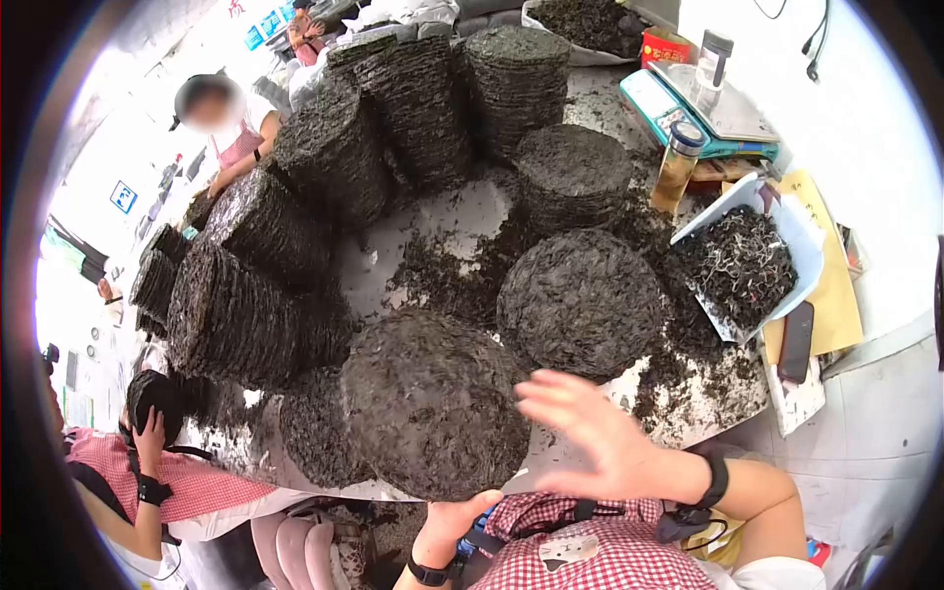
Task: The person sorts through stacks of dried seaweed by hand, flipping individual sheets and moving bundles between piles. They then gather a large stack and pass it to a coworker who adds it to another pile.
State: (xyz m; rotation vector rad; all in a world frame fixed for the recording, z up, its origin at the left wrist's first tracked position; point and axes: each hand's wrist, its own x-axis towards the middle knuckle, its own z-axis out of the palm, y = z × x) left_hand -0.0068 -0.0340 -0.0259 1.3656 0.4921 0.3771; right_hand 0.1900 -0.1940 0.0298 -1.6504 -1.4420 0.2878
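Note:
A round, dark, flat disc of dried seaweed-like material point(433, 408) lies tilted at the table's front edge. My left hand point(457, 516) grips its lower edge, with the thumb showing and the other fingers hidden beneath. To the right of the disc, my right hand point(590, 438) is raised with its fingers spread and nothing in it, slightly blurred. Behind my right hand sits another round dark stack point(580, 305). A further dark round piece point(320, 428) is partly hidden behind the left side of the held disc.
Tall dark stacks point(339, 162) curve around the back and left. At right are a blue-white bin of scraps point(811, 251), a phone point(796, 342), a lidded bottle point(677, 169) and a scale point(728, 103). Co-workers are at the left; one's hand point(149, 438) holds a dark piece.

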